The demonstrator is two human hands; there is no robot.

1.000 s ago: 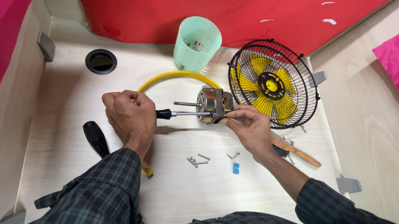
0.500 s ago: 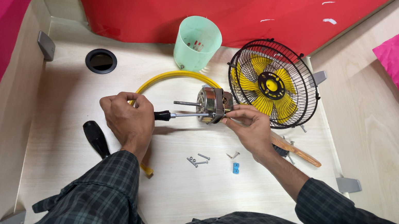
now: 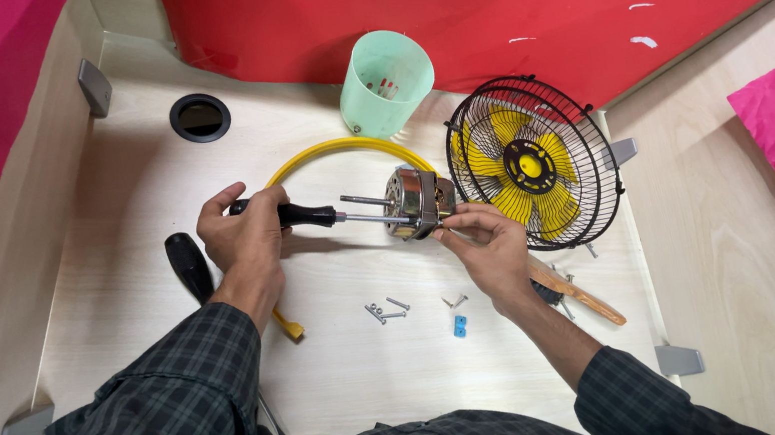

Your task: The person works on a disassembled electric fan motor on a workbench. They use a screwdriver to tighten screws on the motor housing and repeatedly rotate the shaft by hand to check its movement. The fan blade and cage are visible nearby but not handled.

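Two hands work near the desk's (image 3: pixel 114 286) middle: the left hand (image 3: pixel 244 238) grips a black screwdriver (image 3: pixel 306 216) whose tip meets the motor (image 3: pixel 418 201), which the right hand (image 3: pixel 487 244) pinches steady, seemingly working a motor screw, so the tip must stay seated. One caged fan (image 3: pixel 531 162) by the right edge, one green cup (image 3: pixel 386 81) at the back, one yellow hoop (image 3: pixel 337 149), a few loose screws (image 3: pixel 387 309).

left hand (image 3: pixel 247 235) fisted, knuckles up, forearm angled inward; right hand (image 3: pixel 485 246) fingertips pinched, wrist bent.
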